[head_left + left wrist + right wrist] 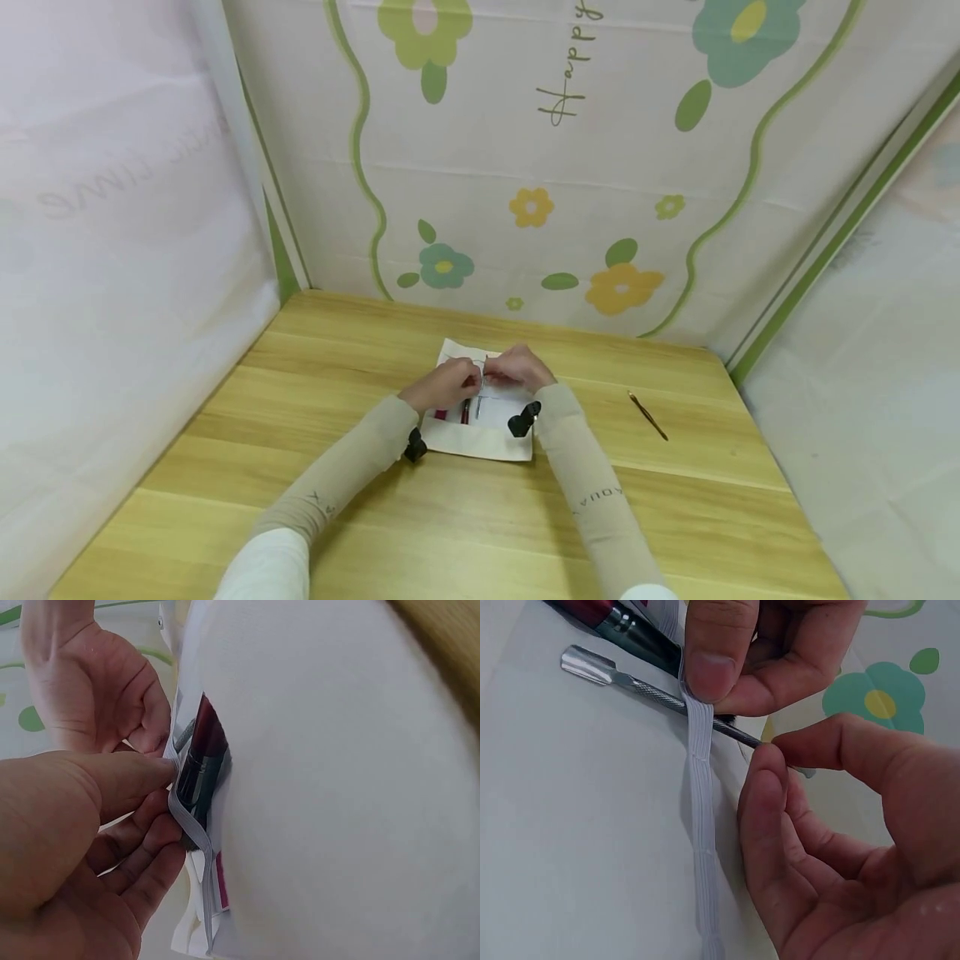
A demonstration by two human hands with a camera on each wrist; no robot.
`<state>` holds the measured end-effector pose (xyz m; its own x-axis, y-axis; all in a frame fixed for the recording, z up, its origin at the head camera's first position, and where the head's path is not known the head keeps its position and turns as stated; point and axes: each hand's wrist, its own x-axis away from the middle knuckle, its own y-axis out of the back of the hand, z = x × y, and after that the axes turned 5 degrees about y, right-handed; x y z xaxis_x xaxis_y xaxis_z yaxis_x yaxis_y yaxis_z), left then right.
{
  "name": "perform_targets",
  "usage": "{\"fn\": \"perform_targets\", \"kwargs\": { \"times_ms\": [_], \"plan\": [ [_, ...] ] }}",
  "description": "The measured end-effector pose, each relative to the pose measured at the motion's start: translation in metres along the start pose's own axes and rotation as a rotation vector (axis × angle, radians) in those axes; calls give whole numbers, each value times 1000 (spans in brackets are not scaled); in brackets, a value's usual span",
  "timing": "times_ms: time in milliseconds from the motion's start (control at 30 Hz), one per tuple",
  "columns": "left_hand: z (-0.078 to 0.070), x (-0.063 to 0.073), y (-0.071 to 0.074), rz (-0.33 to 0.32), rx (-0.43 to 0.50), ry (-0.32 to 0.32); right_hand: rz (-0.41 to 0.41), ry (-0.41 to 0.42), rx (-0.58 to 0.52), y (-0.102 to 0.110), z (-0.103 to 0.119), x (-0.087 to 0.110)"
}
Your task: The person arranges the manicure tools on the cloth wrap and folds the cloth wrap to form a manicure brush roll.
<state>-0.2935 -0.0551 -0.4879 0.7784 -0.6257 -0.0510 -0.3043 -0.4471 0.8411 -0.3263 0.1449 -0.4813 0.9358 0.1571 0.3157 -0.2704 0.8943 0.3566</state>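
A pale case [480,440] lies spread on the wooden table, with a white elastic band [703,795] across it. My left hand [450,383] pinches this band between thumb and fingers. A silver metal cuticle pusher [656,694] passes under the band, its scooped end toward the inside of the case. Its far part is pinched between the thumb and fingers of my right hand [522,368]. Beside the pusher a dark red-handled brush [199,769] also sits under the band. A magenta item [222,881] shows farther along, mostly hidden.
To the right of the case a thin dark brush-like tool [648,417] lies on the wooden table [360,517]. A flowered cloth [480,150] hangs behind the table, and pale cloth walls [120,250] stand at both sides.
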Motion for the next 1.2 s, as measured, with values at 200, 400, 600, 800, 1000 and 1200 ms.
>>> {"fn": "perform_targets", "kwargs": {
  "times_ms": [200, 400, 600, 800, 1000, 1200],
  "plan": [
    [0, 1, 0, -2, 11, -11, 67, -67, -60, -3, 2, 6],
    [-1, 2, 3, -5, 36, 5, 119, -119, -45, -3, 6, 9],
    [1, 1, 0, -3, 31, 9, 160, -160, 20, -2, 11, 9],
    [0, 0, -1, 0, 14, -3, 213, -172, 91, 5, 15, 12],
    [-5, -3, -1, 18, 1, -5, 227, -62, 189, 24, 20, 26],
    [-8, -5, 2, 5, -32, 7, 186, 140, 357, 62, 19, 42]
  ]
}}
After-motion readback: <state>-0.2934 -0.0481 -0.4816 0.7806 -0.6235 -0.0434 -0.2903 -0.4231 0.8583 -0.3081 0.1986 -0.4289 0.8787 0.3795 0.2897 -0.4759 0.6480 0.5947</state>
